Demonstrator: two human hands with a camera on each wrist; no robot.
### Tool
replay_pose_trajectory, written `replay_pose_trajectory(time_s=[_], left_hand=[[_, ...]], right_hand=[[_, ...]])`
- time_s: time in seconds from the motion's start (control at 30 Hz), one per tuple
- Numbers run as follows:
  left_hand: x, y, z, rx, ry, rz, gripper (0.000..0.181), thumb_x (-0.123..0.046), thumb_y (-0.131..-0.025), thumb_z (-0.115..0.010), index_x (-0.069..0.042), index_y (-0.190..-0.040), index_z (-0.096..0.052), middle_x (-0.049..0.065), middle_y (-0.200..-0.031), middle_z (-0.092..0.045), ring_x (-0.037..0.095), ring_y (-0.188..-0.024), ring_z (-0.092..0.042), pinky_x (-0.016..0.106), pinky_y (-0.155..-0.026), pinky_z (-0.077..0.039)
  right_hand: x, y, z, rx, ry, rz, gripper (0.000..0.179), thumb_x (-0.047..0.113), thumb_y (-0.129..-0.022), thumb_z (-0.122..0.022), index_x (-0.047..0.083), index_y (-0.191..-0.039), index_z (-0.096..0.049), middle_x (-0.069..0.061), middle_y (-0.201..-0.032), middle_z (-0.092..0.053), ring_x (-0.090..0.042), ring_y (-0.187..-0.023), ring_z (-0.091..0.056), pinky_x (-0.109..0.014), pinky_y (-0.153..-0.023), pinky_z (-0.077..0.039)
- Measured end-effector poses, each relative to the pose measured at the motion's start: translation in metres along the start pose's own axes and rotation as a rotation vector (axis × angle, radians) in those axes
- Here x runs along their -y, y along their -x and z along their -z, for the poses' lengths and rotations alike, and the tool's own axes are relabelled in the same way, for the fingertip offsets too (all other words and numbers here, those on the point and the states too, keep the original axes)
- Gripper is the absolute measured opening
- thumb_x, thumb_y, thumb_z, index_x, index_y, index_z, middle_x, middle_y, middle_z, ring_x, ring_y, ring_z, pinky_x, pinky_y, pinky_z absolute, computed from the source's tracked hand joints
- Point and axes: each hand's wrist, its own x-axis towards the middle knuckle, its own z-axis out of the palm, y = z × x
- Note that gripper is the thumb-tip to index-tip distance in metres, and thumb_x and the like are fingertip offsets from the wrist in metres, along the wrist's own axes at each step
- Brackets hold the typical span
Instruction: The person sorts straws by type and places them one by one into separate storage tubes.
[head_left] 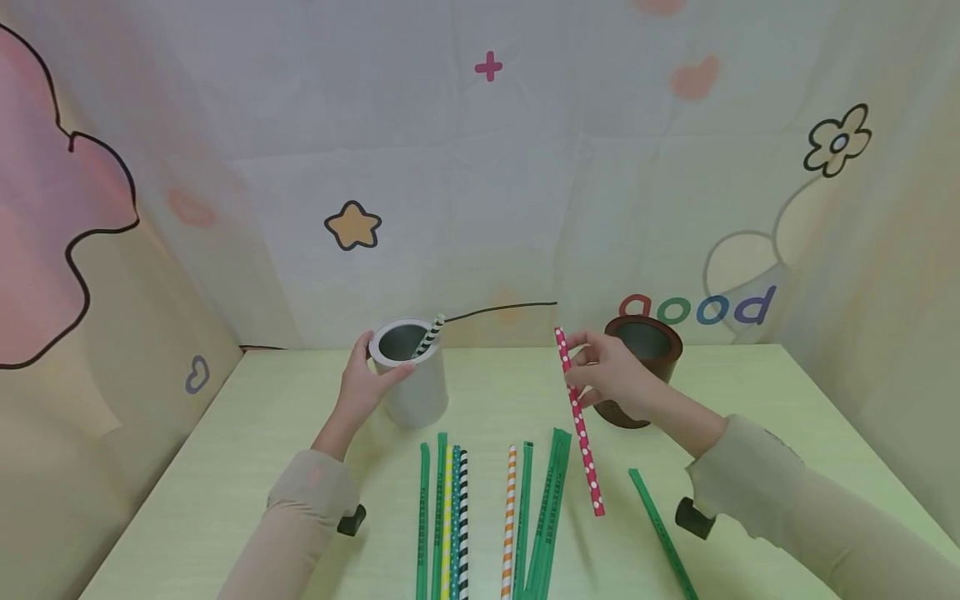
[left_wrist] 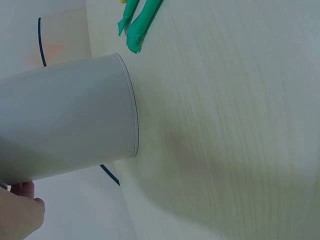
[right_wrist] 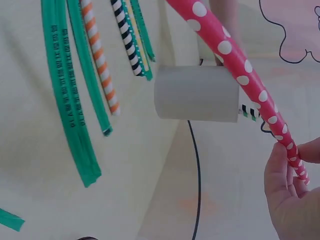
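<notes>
My left hand (head_left: pixel 363 390) grips the pale grey cup (head_left: pixel 417 396) near its rim, thumb at the front and fingers round the far left side. A black-and-white striped straw (head_left: pixel 429 337) leans inside that cup, its lower end hidden. Over the table, my right hand (head_left: pixel 613 377) pinches a pink straw with white dots (head_left: pixel 582 435) near its upper end, the straw slanting down toward the front. In the right wrist view, thumb and fingers close round the dotted straw (right_wrist: pixel 245 80). Behind the right hand stands a brown cup (head_left: pixel 664 357), partly covered by it.
Several green-wrapped straws (head_left: pixel 551 508) lie in front on the pale table (head_left: pixel 300 392). Among them are an orange-striped straw (head_left: pixel 510 508), a yellow straw (head_left: pixel 447 517) and a black-striped straw (head_left: pixel 463 517). One green straw (head_left: pixel 662 529) lies apart at the right. A printed cloth (head_left: pixel 450 192) hangs behind.
</notes>
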Motion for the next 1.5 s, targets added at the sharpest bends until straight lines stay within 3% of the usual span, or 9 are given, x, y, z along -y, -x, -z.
replay_pose_trajectory(time_s=[0.47,0.87,1.03,1.3,1.5], left_hand=[[0.001,-0.002,0.0,-0.004,0.001,0.002,0.095,-0.043,-0.072,-0.068,-0.011,-0.141,-0.012,0.009,-0.146,-0.021,0.024,-0.134,-0.019,0.048,-0.108,-0.018],[0.0,-0.001,0.0,-0.002,0.009,0.002,0.095,-0.043,-0.072,-0.069,-0.011,-0.141,-0.012,0.009,-0.146,-0.022,0.024,-0.134,-0.02,0.048,-0.108,-0.018],[0.002,-0.002,0.0,-0.005,0.01,0.003,0.095,-0.043,-0.071,-0.069,-0.011,-0.141,-0.012,0.009,-0.146,-0.021,0.024,-0.134,-0.019,0.048,-0.108,-0.017],[0.004,-0.004,-0.001,-0.008,-0.004,0.014,0.097,-0.046,-0.07,-0.068,-0.012,-0.142,-0.012,0.008,-0.146,-0.021,0.024,-0.134,-0.019,0.048,-0.108,-0.018],[0.004,-0.003,0.0,-0.009,0.003,0.0,0.097,-0.045,-0.07,-0.069,-0.011,-0.141,-0.012,0.009,-0.146,-0.022,0.024,-0.134,-0.02,0.048,-0.108,-0.018]], right_hand=[[0.047,-0.015,0.004,-0.066,-0.096,0.112,0.042,0.005,-0.083,-0.055,0.004,-0.12,-0.035,-0.009,-0.09,-0.049,-0.017,-0.068,-0.058,-0.032,-0.066,-0.054],[0.065,-0.047,-0.017,-0.199,-0.365,0.198,0.037,0.004,-0.084,-0.053,0.005,-0.117,-0.035,-0.005,-0.086,-0.048,-0.019,-0.074,-0.057,-0.031,-0.066,-0.054],[0.073,-0.059,-0.028,-0.252,-0.488,0.222,0.033,0.002,-0.084,-0.052,0.007,-0.112,-0.036,-0.005,-0.084,-0.048,-0.016,-0.07,-0.057,-0.031,-0.067,-0.054],[0.081,-0.076,-0.046,-0.358,-0.677,0.216,0.026,0.002,-0.084,-0.054,0.013,-0.102,-0.039,-0.004,-0.084,-0.048,-0.015,-0.068,-0.056,-0.027,-0.062,-0.054],[0.081,-0.088,-0.059,-0.409,-0.767,0.227,0.028,0.001,-0.084,-0.053,0.01,-0.107,-0.039,-0.003,-0.085,-0.047,-0.018,-0.071,-0.057,-0.027,-0.063,-0.054]])
